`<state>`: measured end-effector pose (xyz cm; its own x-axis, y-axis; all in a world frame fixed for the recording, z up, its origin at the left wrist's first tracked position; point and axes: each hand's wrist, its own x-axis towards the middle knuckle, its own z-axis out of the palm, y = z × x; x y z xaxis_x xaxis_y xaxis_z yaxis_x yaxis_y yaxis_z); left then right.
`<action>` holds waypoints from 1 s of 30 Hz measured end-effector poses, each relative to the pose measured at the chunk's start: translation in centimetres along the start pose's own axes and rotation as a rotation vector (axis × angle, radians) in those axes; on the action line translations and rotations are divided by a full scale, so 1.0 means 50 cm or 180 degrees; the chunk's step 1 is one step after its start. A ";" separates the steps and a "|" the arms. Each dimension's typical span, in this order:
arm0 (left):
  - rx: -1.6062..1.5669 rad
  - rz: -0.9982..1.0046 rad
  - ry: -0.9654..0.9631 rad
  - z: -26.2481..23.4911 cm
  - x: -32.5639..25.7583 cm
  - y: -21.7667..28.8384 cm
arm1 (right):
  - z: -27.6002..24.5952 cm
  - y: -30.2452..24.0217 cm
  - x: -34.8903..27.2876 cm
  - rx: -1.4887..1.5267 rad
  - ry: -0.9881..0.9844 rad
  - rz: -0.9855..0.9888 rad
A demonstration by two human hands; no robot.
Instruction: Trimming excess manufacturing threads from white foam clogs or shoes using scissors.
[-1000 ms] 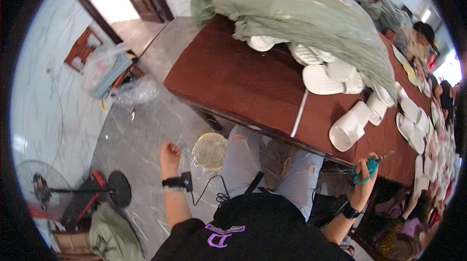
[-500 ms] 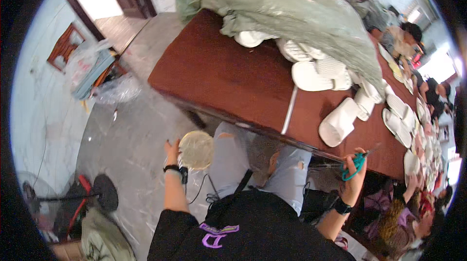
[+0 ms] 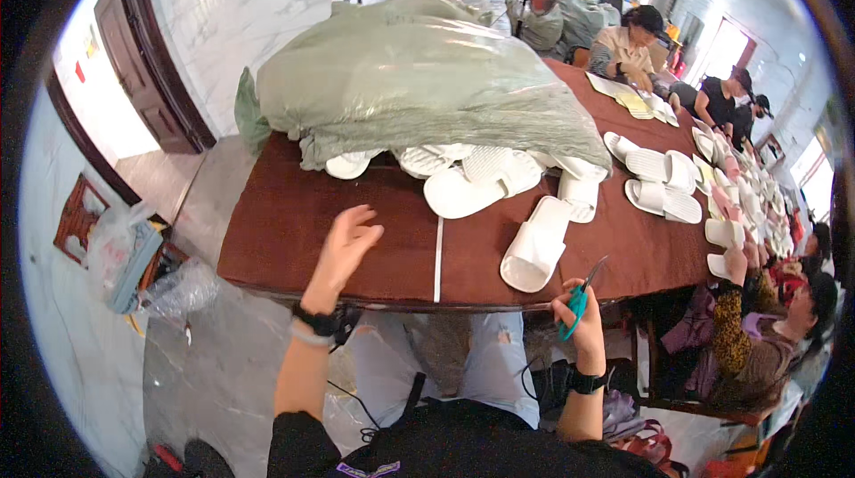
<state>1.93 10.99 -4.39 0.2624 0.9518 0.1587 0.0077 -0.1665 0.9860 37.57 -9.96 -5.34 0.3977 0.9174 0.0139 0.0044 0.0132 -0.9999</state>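
My left hand (image 3: pixel 346 247) is raised over the near edge of the long dark red table (image 3: pixel 294 220), fingers spread and holding nothing. In my right hand (image 3: pixel 577 311) is a pair of teal-handled scissors (image 3: pixel 581 295), blades pointing up, at the table's front edge. A white slipper (image 3: pixel 536 245) lies just beyond the scissors. More white slippers (image 3: pixel 470 184) spill from under a big grey-green sack (image 3: pixel 419 77) in the middle of the table.
Several people sit along the table's right side with rows of white slippers (image 3: pixel 663 184) before them. A thin white strip (image 3: pixel 438 257) lies across the table near me. Plastic bags (image 3: pixel 125 255) sit on the marble floor at left. A dark wooden door (image 3: pixel 142 77) stands at the far left.
My head has lifted from the floor to the table. My left hand rose from beside my knee to above the table edge. The round pale object near it is out of sight.
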 end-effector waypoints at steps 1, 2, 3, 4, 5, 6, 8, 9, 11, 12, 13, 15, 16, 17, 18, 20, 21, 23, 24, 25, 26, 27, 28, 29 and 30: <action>-0.0079 -0.0261 -0.0192 0.043 0.039 -0.011 | -0.013 0.001 -0.006 -0.0059 -0.0003 -0.0053; -0.0149 -0.0531 -0.0371 0.084 0.069 -0.017 | -0.023 -0.002 -0.014 -0.0046 0.0062 -0.0078; -0.0029 -0.0722 -0.0466 0.125 0.095 -0.017 | -0.035 -0.006 -0.022 -0.0034 0.0036 -0.0050; 0.0093 -0.0910 -0.0562 0.164 0.116 -0.012 | -0.049 -0.009 -0.032 -0.0025 0.0013 -0.0021; -0.0088 -0.0907 -0.0499 0.199 0.133 -0.008 | -0.065 0.002 -0.040 -0.0028 0.0162 -0.0013; -0.0083 -0.0881 -0.0533 0.207 0.156 -0.025 | -0.077 0.003 -0.051 -0.0021 0.0197 -0.0036; -0.0558 -0.1018 -0.0485 0.209 0.215 -0.092 | -0.092 0.001 -0.070 0.0063 0.0361 0.0077; -0.1044 -0.1312 -0.0049 0.228 0.224 -0.095 | -0.107 0.006 -0.082 0.0050 0.0456 0.0093; -0.1161 -0.1585 -0.0396 0.221 0.227 -0.099 | -0.118 0.013 -0.095 0.0185 0.0575 0.0094; -0.1102 -0.1569 -0.0595 0.238 0.213 -0.075 | -0.127 0.016 -0.099 0.0301 0.0696 0.0120; -0.0896 -0.1268 -0.0856 0.241 0.188 -0.068 | -0.127 0.017 -0.101 0.0314 0.0728 0.0122; -0.0648 -0.0840 -0.0980 0.235 0.124 -0.039 | -0.117 0.017 -0.099 0.0285 0.0665 0.0244; -0.0479 -0.0559 -0.1045 0.241 0.093 -0.026 | -0.117 0.017 -0.099 0.0323 0.0718 0.0259; -0.0556 -0.0550 -0.0937 0.238 0.065 -0.008 | -0.114 0.011 -0.095 0.0268 0.0643 0.0308; -0.0617 -0.0543 -0.0789 0.220 0.035 0.012 | -0.103 0.007 -0.088 0.0225 0.0526 0.0365; -0.0849 -0.0606 -0.0405 0.177 -0.009 0.024 | -0.094 0.017 -0.075 0.0260 0.0485 0.0267; -0.1020 -0.0520 -0.0126 0.149 -0.035 0.046 | -0.080 0.011 -0.066 0.0231 0.0316 0.0296; -0.1120 -0.0489 0.0170 0.096 -0.080 0.069 | -0.059 0.012 -0.051 0.0038 0.0060 0.0325; -0.1033 -0.0540 0.0228 0.057 -0.106 0.072 | -0.036 -0.001 -0.043 0.0068 -0.0085 0.0361; -0.0930 -0.0489 0.0145 0.022 -0.128 0.062 | -0.022 0.001 -0.036 0.0004 -0.0201 0.0290; -0.0879 -0.0503 0.0158 -0.006 -0.148 0.054 | -0.008 0.003 -0.031 -0.0059 -0.0311 0.0220; -0.1028 -0.0503 0.0275 -0.032 -0.169 0.048 | 0.008 -0.001 -0.027 -0.0017 -0.0330 0.0239; -0.1180 -0.0504 0.0386 -0.054 -0.188 0.040 | 0.023 -0.007 -0.024 -0.0024 -0.0547 0.0218; -0.1332 -0.0497 0.0641 -0.074 -0.205 0.030 | 0.039 -0.011 -0.022 -0.0030 -0.0758 0.0193; -0.1299 -0.0516 0.0628 -0.085 -0.217 0.029 | 0.053 -0.011 -0.020 0.0002 -0.0744 0.0214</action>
<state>-5.00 1.49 -4.48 0.1008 0.9944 -0.0311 -0.3562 0.0653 0.9321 34.74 -9.84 -4.81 0.1737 0.9834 -0.0527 -0.0155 -0.0508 -0.9986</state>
